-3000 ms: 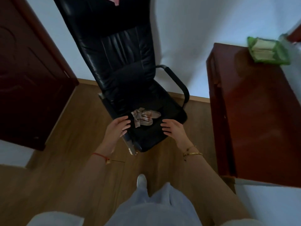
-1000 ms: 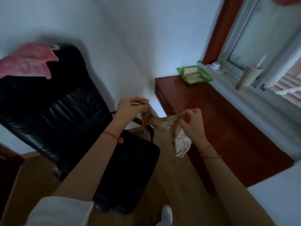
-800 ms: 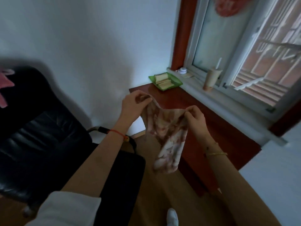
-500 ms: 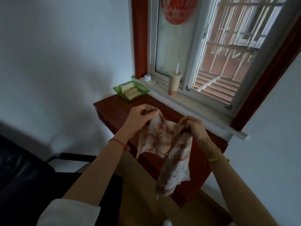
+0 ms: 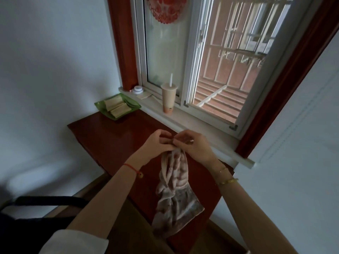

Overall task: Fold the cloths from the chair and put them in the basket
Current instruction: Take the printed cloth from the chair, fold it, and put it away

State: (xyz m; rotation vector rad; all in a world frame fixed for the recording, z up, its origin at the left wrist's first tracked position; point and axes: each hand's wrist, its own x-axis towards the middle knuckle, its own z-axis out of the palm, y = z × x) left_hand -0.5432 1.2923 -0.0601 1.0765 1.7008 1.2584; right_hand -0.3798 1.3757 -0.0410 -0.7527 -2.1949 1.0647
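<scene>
Pink-blotched cloth (image 5: 176, 198) is pinched at its top by the left hand (image 5: 156, 145) and right hand (image 5: 194, 146), now touching where they were apart a moment ago: I judge the first fold made. It hangs doubled, creased, limp, over the table (image 5: 110, 136); the basket (image 5: 100, 105) sits well beyond.

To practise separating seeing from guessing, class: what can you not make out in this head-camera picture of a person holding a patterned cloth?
Head view:
- Chair: mostly cut off by the left and bottom edges, so any cloths there are unseen.
- Patterned cloth: top edge hidden inside the left hand and right hand; it hangs bunched, shape unclear.
- Cup logo: too small.
- Red window decoration: cut by the top edge.
</scene>
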